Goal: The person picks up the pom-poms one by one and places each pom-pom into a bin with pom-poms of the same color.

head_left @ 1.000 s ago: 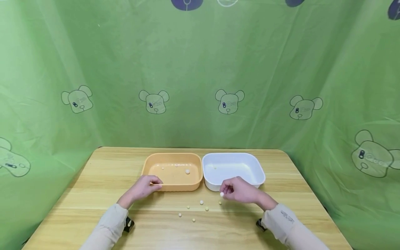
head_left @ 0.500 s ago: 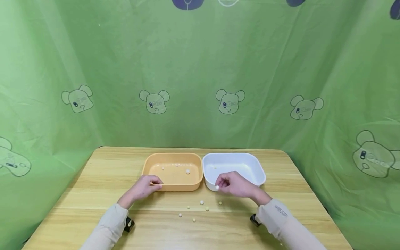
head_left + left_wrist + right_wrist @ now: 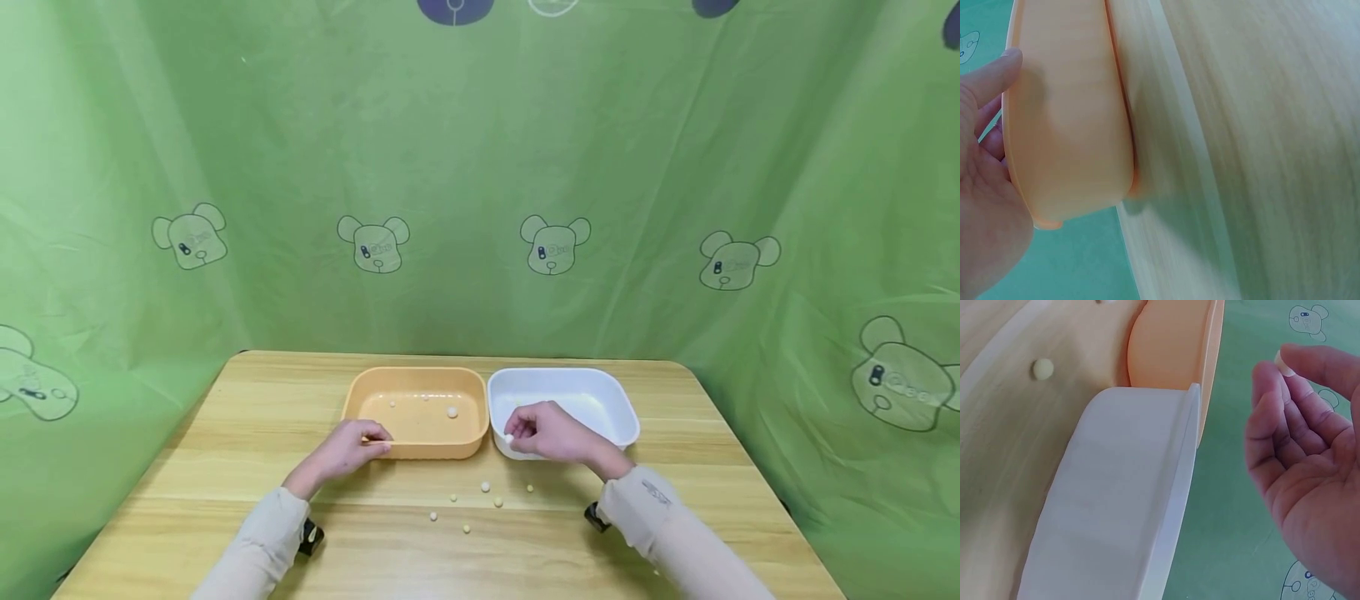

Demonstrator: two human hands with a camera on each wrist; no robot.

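My left hand (image 3: 347,447) grips the near rim of an orange basin (image 3: 420,451), thumb outside and fingers inside, as the left wrist view also shows. Several small pale balls, the largest a white ball (image 3: 452,412), lie in that basin. Between thumb and fingertips, my right hand (image 3: 557,432) pinches a small white ball (image 3: 1284,364). It is over the near left part of a white basin (image 3: 632,429), which stands beside the orange one. The right hand hides part of that basin's inside.
On the wooden table (image 3: 360,550), in front of the basins, lie several small balls, among them a white ball (image 3: 485,487) and a yellowish ball (image 3: 498,502). A green curtain (image 3: 465,308) printed with bear heads surrounds the table.
My right hand has moved left and away from me, lifting the white ball from above the table to the white basin's near left rim. The left hand keeps its grip on the orange basin.
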